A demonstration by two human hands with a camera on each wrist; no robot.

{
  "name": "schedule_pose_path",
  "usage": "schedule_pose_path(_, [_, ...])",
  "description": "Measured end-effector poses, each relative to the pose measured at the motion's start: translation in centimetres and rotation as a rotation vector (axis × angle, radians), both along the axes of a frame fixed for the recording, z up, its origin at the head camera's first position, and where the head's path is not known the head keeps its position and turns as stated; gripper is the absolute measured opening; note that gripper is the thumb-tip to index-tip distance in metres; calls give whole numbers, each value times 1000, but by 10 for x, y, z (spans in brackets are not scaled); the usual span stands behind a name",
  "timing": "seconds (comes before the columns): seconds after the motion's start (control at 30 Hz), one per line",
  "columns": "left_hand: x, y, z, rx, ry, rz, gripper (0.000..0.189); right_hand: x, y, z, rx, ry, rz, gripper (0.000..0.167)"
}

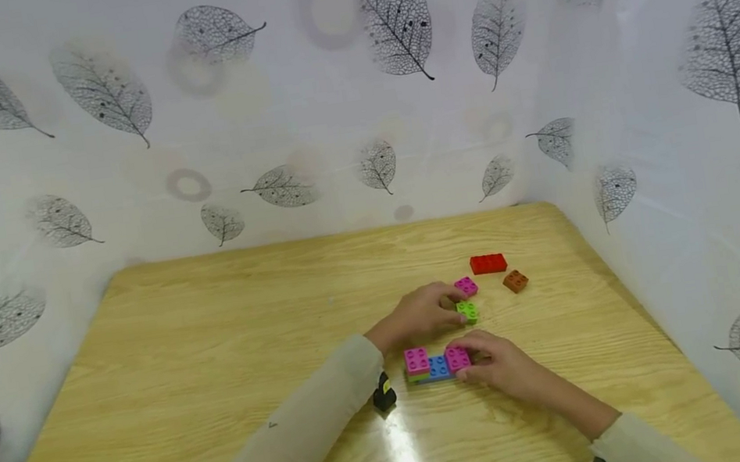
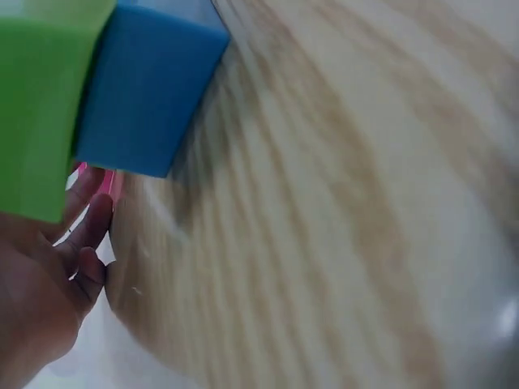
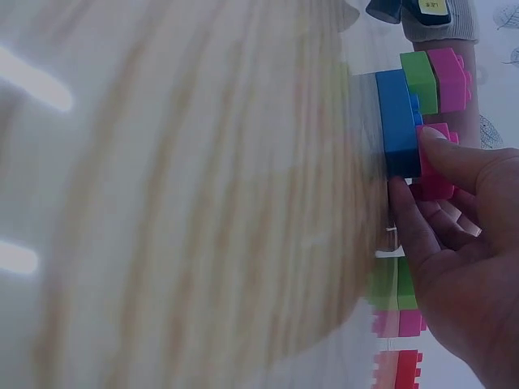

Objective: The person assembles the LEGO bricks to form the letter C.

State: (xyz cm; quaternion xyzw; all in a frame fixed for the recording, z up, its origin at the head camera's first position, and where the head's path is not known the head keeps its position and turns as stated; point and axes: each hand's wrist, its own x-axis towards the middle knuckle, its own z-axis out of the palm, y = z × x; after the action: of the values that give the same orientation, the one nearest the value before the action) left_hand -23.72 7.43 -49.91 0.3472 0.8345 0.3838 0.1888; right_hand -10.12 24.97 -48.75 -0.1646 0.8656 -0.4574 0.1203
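Note:
In the head view my left hand [image 1: 427, 311] reaches across behind a small stack, thumb and index finger at the near and far sides of a lime green brick [image 1: 467, 312]. My right hand [image 1: 502, 362] pinches a pink brick [image 1: 458, 358] on the right end of a blue brick [image 1: 438, 367]. Another pink brick [image 1: 416, 359] sits on a green brick [image 3: 419, 83] at the blue brick's left end. Seen from the left wrist, the stack's green and blue sides fill the upper left corner, and the fingertips [image 2: 99, 212] lie beyond them.
A loose pink brick [image 1: 466, 286] lies just behind the lime green one. Farther back are a long red brick [image 1: 488, 264] and a brown-orange brick [image 1: 515, 281]. The wooden table [image 1: 216, 347] meets a leaf-patterned curtain [image 1: 297, 115] at the back and sides.

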Motion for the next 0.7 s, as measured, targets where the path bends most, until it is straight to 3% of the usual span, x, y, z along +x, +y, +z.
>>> schedule_pose_path(0.27, [-2,5,0,-98,80,-9,44,-1,-1,0,0,-34,-19,42])
schedule_pose_path(0.7, [-5,4,-1,-68,28,-12,40,0,0,2,-18,-23,2,42])
